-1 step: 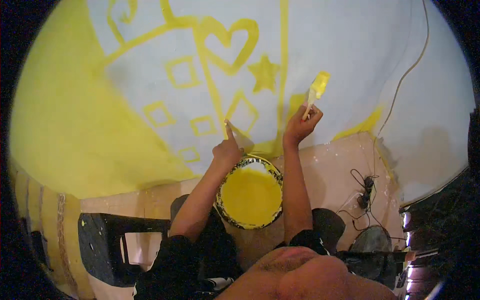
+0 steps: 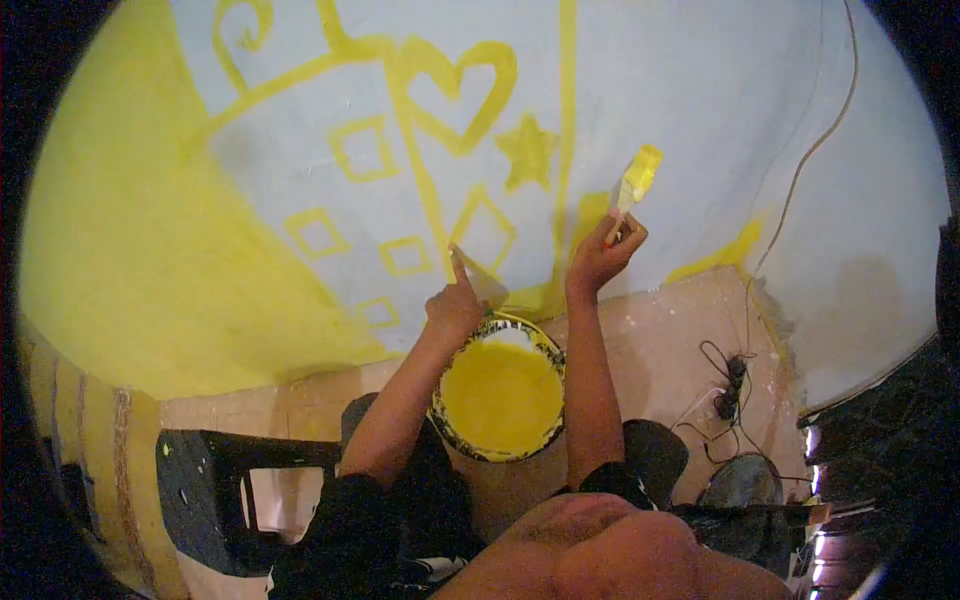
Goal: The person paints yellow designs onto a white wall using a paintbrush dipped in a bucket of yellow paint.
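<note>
My right hand [image 2: 602,258] is closed around the handle of a paintbrush [image 2: 640,175], whose bristles are thick with yellow paint and point up and away from me. The brush stands to the right of a painted star [image 2: 528,151]. Holding nothing that I can see, my left hand [image 2: 456,300] has its index finger stretched out and its other fingers curled. That fingertip is at the lower left edge of a yellow diamond outline [image 2: 484,230] on the pale wall [image 2: 660,80]. Between my forearms stands a round bucket [image 2: 547,432] of yellow paint, its rim smeared with paint.
A black stool [image 2: 205,500] is at my left. To my right, dark cables with a small black box [image 2: 730,400] lie on the pinkish floor [image 2: 650,350]. A thin cable [image 2: 822,130] hangs along the wall. Solid yellow paint covers the wall's left part.
</note>
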`<state>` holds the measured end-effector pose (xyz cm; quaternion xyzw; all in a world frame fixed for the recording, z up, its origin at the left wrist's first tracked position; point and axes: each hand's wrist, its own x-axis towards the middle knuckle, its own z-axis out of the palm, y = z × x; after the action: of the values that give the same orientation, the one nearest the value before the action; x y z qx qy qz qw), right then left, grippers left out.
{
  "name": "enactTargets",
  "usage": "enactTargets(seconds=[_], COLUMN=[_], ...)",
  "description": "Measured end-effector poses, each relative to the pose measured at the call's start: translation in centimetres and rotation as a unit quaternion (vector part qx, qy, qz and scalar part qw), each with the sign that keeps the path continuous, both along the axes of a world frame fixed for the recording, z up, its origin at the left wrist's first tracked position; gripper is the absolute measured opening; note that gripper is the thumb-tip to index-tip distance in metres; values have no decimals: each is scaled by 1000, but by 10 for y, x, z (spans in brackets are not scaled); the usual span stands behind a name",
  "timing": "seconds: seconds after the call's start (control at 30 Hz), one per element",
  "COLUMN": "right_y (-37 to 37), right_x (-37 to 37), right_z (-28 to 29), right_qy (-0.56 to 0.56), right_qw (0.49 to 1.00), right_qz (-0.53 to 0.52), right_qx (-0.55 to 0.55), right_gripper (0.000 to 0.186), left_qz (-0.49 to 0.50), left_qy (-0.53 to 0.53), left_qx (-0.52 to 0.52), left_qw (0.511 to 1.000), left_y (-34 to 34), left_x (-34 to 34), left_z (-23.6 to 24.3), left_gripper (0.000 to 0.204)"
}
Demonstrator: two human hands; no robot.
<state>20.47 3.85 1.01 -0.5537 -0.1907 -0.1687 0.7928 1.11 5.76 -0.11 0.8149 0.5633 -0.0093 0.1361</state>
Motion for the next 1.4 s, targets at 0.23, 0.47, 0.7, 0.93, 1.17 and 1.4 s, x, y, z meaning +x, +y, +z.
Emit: enactTargets(seconds=[0.23, 0.47, 0.7, 0.93, 1.17, 1.4], right_y=[-8, 11, 27, 25, 11, -6], right_x=[22, 54, 45, 42, 42, 49], right_z=[46, 154, 215, 210, 177, 117], right_qy=[33, -142, -169, -77, -28, -13], right_qw=[990, 988, 974, 970, 964, 957], right_qz=[103, 50, 139, 229, 262, 278], right_qx=[87, 27, 59, 39, -15, -83], right_gripper=[28, 26, 20, 21, 20, 19], left_qz=[-1, -14, -19, -17, -44, -67], left_qy=[-43, -95, -92, -151, -151, -127], left_qx=[-13, 0, -24, 7, -5, -2], left_qw=[999, 995, 995, 988, 988, 990], left_y=[4, 8, 9, 7, -5, -20], left_x=[9, 7, 8, 6, -3, -2], left_z=[-10, -15, -11, -1, 15, 25], left_gripper=[102, 100, 99, 93, 90, 85])
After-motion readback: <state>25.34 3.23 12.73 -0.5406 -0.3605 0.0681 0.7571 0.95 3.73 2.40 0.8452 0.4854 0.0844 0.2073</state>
